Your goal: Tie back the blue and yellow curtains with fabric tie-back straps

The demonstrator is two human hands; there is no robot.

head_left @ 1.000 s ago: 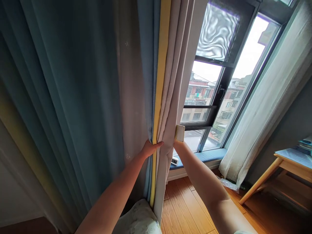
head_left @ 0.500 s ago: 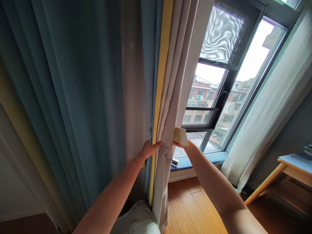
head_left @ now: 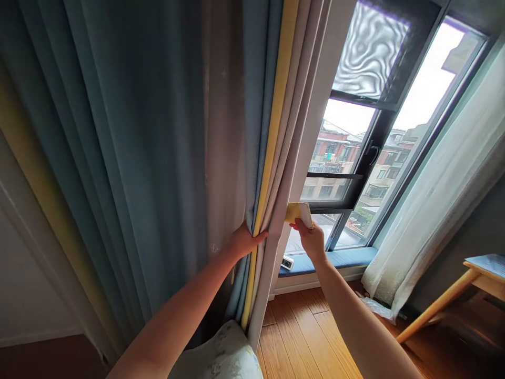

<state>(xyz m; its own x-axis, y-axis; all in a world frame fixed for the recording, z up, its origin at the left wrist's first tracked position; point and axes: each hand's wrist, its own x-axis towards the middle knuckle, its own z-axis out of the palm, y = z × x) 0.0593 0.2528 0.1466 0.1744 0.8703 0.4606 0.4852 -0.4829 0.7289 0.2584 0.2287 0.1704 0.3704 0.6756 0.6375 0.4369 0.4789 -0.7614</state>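
A long curtain with blue, yellow and beige-pink bands hangs in gathered folds before me. My left hand is wrapped round its near edge, the thumb lying across the yellow and pink folds. To the right of the folds, my right hand pinches a flat curtain tieback, yellow with a pale end. The tieback's other part goes out of sight behind the curtain. A bit of yellow hangs below my left wrist; I cannot tell whether it belongs to the same band.
A patterned cushion lies at the curtain's foot. Beyond is a window above a blue sill pad bearing a small white device. A sheer curtain hangs at right, near a wooden table. Wood flooring lies below.
My right hand has come out from behind the curtain's edge, its fingers now visible on the tieback. The gathered folds look narrower at my left hand. The view has shifted slightly.
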